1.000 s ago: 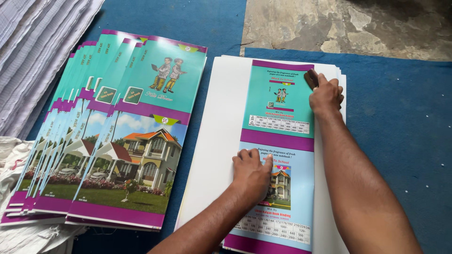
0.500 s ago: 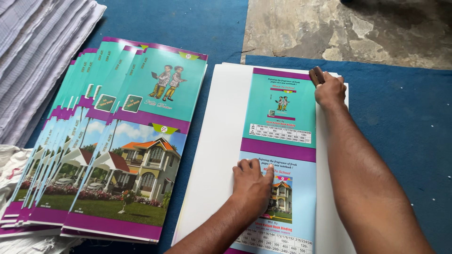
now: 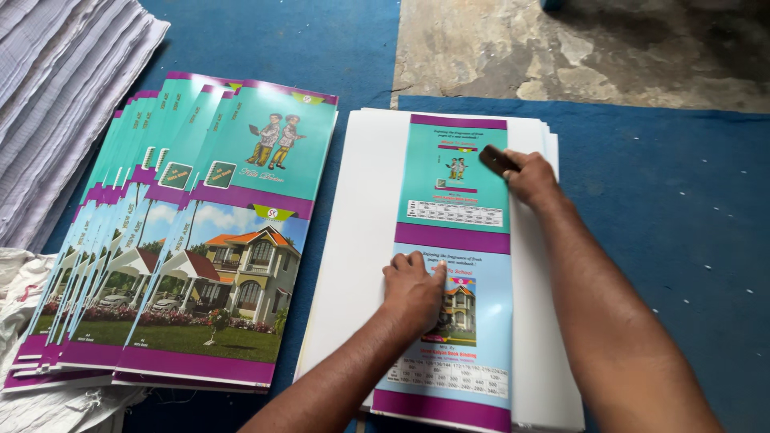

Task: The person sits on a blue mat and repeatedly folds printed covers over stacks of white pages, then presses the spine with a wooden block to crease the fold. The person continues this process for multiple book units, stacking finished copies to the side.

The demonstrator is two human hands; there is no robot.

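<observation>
Folded cover (image 3: 454, 265) atop the white sheets (image 3: 361, 240): left hand (image 3: 417, 290) pressed flat, open, while right hand (image 3: 525, 176), closed on a dark block (image 3: 497, 160), best rubbed the crease firmly.

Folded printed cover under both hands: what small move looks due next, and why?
Probably a stroke of the dark tool down along the folded cover. The right hand holds it at the cover's upper right edge, while the left hand presses flat on the lower half, pinning the cover to the white sheet stack. The length below looks not yet pressed.
</observation>
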